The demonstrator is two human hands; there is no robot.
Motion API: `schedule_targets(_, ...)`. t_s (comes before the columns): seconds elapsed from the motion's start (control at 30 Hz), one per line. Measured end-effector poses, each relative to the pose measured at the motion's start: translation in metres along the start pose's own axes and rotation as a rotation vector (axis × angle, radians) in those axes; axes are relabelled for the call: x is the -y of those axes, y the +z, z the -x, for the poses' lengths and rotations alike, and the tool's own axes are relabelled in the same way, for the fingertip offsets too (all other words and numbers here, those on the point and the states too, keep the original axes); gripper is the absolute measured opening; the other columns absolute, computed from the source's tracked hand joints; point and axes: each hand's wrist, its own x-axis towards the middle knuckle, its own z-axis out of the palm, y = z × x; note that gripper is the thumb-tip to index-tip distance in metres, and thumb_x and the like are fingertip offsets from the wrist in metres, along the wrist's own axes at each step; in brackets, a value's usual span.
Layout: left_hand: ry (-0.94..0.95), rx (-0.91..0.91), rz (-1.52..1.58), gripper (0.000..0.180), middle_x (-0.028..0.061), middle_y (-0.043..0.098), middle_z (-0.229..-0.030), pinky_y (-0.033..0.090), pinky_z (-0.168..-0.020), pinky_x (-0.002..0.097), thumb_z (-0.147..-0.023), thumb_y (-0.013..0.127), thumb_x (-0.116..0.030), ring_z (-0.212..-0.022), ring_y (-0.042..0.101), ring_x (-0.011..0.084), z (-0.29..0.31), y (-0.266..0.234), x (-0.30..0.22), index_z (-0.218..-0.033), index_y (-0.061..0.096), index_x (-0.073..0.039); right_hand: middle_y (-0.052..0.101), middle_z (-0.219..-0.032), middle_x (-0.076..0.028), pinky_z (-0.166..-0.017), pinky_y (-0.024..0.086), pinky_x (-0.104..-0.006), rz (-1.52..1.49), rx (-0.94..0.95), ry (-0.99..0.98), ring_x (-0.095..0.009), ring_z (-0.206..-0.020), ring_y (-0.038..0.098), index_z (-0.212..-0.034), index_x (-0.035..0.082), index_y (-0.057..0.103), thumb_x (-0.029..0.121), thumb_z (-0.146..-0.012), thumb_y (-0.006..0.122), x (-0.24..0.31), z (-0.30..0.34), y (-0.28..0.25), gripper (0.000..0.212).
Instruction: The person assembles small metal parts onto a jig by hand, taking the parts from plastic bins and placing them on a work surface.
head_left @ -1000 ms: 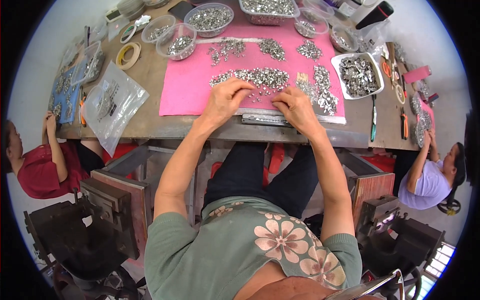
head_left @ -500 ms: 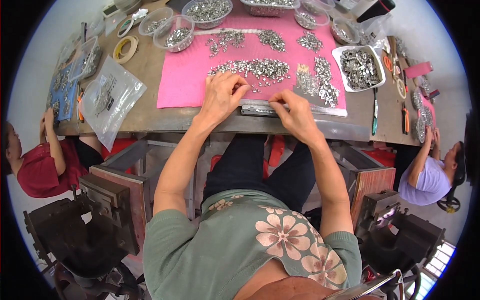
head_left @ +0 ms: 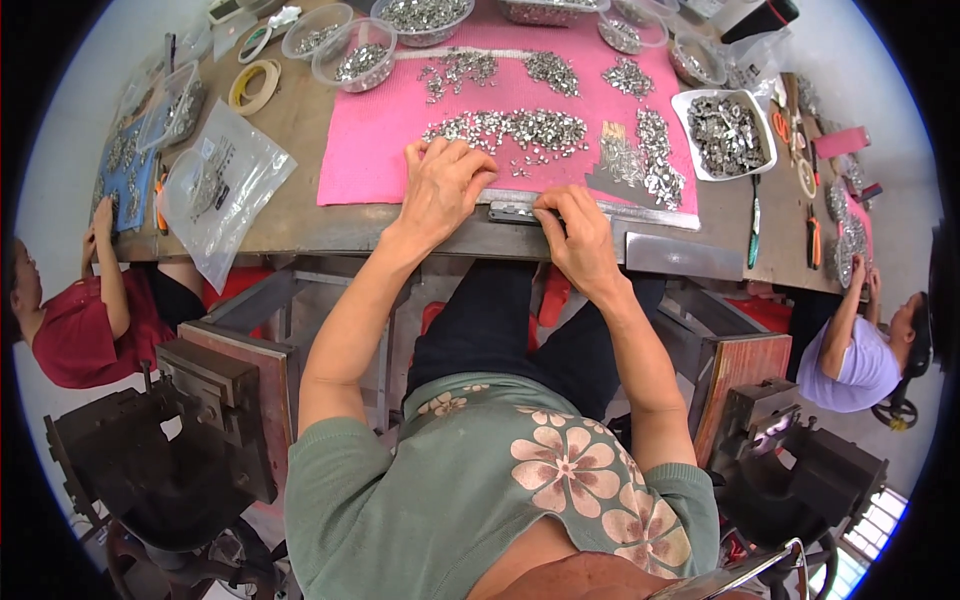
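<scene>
A narrow dark metal bar (head_left: 512,212) lies at the front edge of a pink ribbed mat (head_left: 365,150). My left hand (head_left: 440,188) rests on the mat left of the bar, thumb and index finger pinched together; anything between them is too small to make out. At the bar's right end my right hand (head_left: 580,238) has its fingers drawn together and covers that end. What its fingertips hold is hidden. Just beyond both hands spreads a pile of small shiny metal pieces (head_left: 520,130). Thin metal pins (head_left: 620,155) lie to the right beside another pile of pieces (head_left: 658,160).
A white tray (head_left: 768,135) of metal parts stands right of the mat. Several clear tubs (head_left: 388,68) line the back. Leftward are a tape roll (head_left: 238,95) and a plastic bag (head_left: 245,160). Co-workers (head_left: 85,335) sit at both sides.
My right hand has slid slightly left and nearer to me, covering more of the bar. My left hand stays pinched in nearly the same place. The whole view has shifted a little.
</scene>
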Motion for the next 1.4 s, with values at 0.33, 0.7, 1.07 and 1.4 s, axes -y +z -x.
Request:
schedule_targets(0.33, 0.074, 0.033, -0.069, 0.008, 0.0029, 0.062, -0.088, 0.036, -0.093, 0.0424, -0.086, 0.074, -0.013, -0.092, 0.058, 0.0229, -0.002, -0.001, -0.003, -0.092, 0.068, -0.01, 0.067, -0.09, -0.01, -0.079, 0.047, -0.0393, 0.07, 0.137, -0.056, -0.029, -0.086, 0.064, -0.092, 0.002, 0.069, 0.004, -0.084, 0.073, -0.002, -0.012, -0.018, 0.009)
schedule_targets(0.7, -0.075, 0.113, 0.211, 0.008, 0.0072, 0.065, -0.09, 0.042, -0.085, 0.0398, -0.089, 0.069, -0.007, -0.089, 0.061, 0.0271, -0.004, -0.011, -0.021, -0.095, 0.064, -0.006, 0.065, -0.08, -0.016, -0.073, 0.049, -0.0452, 0.188, 0.17, 0.095, -0.035, -0.08, 0.063, -0.084, -0.001, 0.067, 0.011, -0.084, 0.075, -0.032, -0.053, 0.01, 0.014)
schedule_targets(1.07, -0.053, -0.011, 0.469, 0.01, 0.0113, 0.066, -0.097, 0.049, -0.081, 0.0375, -0.089, 0.067, -0.001, -0.088, 0.061, 0.0289, 0.019, 0.012, -0.047, -0.098, 0.063, 0.0, 0.065, -0.09, -0.012, -0.075, 0.049, -0.0411, -0.107, 0.06, 0.103, -0.031, -0.084, 0.063, -0.091, -0.001, 0.067, 0.001, -0.085, 0.072, -0.007, -0.001, -0.014, 0.008)
schedule_targets(1.4, -0.033, -0.023, 0.455, 0.013, 0.0144, 0.064, -0.098, 0.051, -0.079, 0.039, -0.087, 0.067, 0.004, -0.091, 0.063, 0.0314, 0.022, 0.014, -0.051, -0.098, 0.061, 0.002, 0.064, -0.09, -0.009, -0.076, 0.048, -0.0398, 0.003, -0.044, 0.003, -0.029, -0.083, 0.062, -0.091, 0.002, 0.068, 0.001, -0.082, 0.075, -0.005, 0.004, -0.006, 0.012)
